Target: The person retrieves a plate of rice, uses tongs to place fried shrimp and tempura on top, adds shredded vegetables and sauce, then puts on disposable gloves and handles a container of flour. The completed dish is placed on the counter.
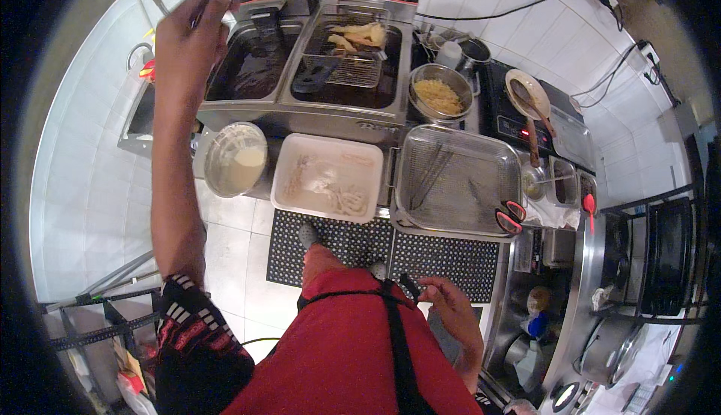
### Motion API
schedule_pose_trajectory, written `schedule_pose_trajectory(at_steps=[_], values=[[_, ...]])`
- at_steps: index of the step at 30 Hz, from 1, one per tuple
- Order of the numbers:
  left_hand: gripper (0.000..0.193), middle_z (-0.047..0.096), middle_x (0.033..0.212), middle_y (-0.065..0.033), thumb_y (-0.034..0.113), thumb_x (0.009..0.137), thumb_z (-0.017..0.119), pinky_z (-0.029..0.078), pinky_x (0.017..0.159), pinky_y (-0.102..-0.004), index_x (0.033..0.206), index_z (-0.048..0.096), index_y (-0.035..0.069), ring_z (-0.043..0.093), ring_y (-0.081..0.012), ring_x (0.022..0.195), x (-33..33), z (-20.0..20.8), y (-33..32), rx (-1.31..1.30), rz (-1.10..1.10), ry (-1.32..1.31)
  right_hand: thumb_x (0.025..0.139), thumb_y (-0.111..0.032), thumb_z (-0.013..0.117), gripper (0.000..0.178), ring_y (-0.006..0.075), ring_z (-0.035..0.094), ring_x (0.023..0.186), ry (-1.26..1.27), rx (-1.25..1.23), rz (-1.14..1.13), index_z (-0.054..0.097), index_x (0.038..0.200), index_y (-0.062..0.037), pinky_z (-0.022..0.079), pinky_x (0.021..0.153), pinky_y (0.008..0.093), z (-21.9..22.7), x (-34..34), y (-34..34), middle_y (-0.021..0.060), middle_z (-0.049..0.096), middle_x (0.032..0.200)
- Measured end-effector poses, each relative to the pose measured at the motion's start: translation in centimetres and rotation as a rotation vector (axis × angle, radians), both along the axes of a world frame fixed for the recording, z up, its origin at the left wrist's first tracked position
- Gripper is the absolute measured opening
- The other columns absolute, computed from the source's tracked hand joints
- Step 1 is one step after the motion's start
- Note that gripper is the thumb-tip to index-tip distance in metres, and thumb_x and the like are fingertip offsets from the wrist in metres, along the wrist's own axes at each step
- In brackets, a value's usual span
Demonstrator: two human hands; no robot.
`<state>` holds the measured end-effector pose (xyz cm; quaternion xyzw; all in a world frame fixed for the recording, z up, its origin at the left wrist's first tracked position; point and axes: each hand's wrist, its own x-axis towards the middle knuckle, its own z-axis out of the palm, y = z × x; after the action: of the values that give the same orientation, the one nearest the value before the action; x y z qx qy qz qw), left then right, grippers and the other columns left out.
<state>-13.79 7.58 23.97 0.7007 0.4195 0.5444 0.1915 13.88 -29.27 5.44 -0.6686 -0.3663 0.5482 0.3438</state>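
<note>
My left hand (197, 36) is raised at the upper left, in front of the left fryer (259, 58). Its fingers are closed round a long grey thing, cut off by the picture's upper rim; its kind I cannot make out. Low beside the red apron (338, 332) hangs my right hand (451, 306), fingers loosely curled and apart, near a small dark strap end. Golden fried pieces (360, 36) lie in a wire basket (353, 69) over the right fryer (383, 96). Below the fryers stand a batter bowl (244, 161) and a white tub (289, 208) with pale flour and strips.
Right of the tub, a wire-mesh tray (458, 175) holds tongs (432, 175) and red-handled scissors (509, 218). Behind it is a bowl of yellow shreds (439, 96). An induction cooker (511, 126), a plate with a spoon (528, 88) and small containers stand further right. Black perforated mats (338, 246) cover the floor.
</note>
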Motion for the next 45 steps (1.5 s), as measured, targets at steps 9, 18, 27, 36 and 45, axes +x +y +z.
schedule_pose_trajectory(at_steps=[9, 18, 27, 36, 45], values=[[0.065, 0.050, 0.117, -0.0326, 0.002, 0.086, 0.052, 0.058, 0.070, -0.0439, 0.145, 0.027, -0.005, 0.065, -0.0422, 0.086, 23.3, -17.7, -7.8, -0.058, 0.052, 0.893, 0.101, -0.027, 0.051, 0.031, 0.0109, 0.062, 0.089, 0.018, 0.014, -0.226, 0.060, 0.121, -0.0050, 0.047, 0.075, 0.0260, -0.3, 2.9, -4.7, 0.0037, 0.067, 0.096], [0.065, 0.051, 0.107, -0.0236, -0.001, 0.082, 0.055, 0.058, 0.063, -0.0395, 0.142, 0.031, -0.007, 0.061, -0.0344, 0.084, 20.3, -22.7, -10.2, 0.317, -0.025, 0.784, 0.101, -0.026, 0.050, 0.030, 0.0116, 0.063, 0.090, 0.027, -0.036, -0.294, 0.061, 0.120, -0.0049, 0.048, 0.073, 0.0265, -1.5, 4.7, -7.6, 0.0020, 0.065, 0.093], [0.055, 0.053, 0.101, -0.0214, 0.000, 0.083, 0.052, 0.057, 0.067, -0.0420, 0.138, 0.043, -0.003, 0.058, -0.0359, 0.096, 20.5, -31.6, -13.3, 0.111, -0.479, 0.912, 0.101, -0.030, 0.051, 0.033, 0.0141, 0.063, 0.094, 0.013, 0.042, -0.337, 0.060, 0.121, -0.0052, 0.051, 0.077, 0.0292, -1.2, 3.0, -7.4, 0.0049, 0.067, 0.101], [0.046, 0.047, 0.128, -0.0254, 0.004, 0.084, 0.056, 0.037, 0.105, -0.0491, 0.130, 0.051, -0.001, 0.047, -0.0423, 0.118, 15.3, -30.8, -15.7, 0.265, -0.757, 0.753, 0.100, -0.038, 0.048, 0.042, 0.0264, 0.064, 0.098, -0.146, 0.065, -0.703, 0.059, 0.119, -0.0019, 0.050, 0.088, 0.0366, -1.8, -6.5, -12.6, 0.0162, 0.067, 0.104], [0.031, 0.056, 0.108, -0.0208, 0.004, 0.084, 0.057, 0.048, 0.086, -0.0433, 0.114, 0.061, -0.002, 0.058, -0.0365, 0.099, 12.2, -33.9, -28.2, 0.212, -1.686, 0.777, 0.096, -0.035, 0.054, 0.035, 0.0264, 0.067, 0.085, -0.042, -0.093, -1.098, 0.063, 0.109, -0.0036, 0.052, 0.078, 0.0380, -4.9, -18.8, -16.4, 0.0141, 0.069, 0.092]])
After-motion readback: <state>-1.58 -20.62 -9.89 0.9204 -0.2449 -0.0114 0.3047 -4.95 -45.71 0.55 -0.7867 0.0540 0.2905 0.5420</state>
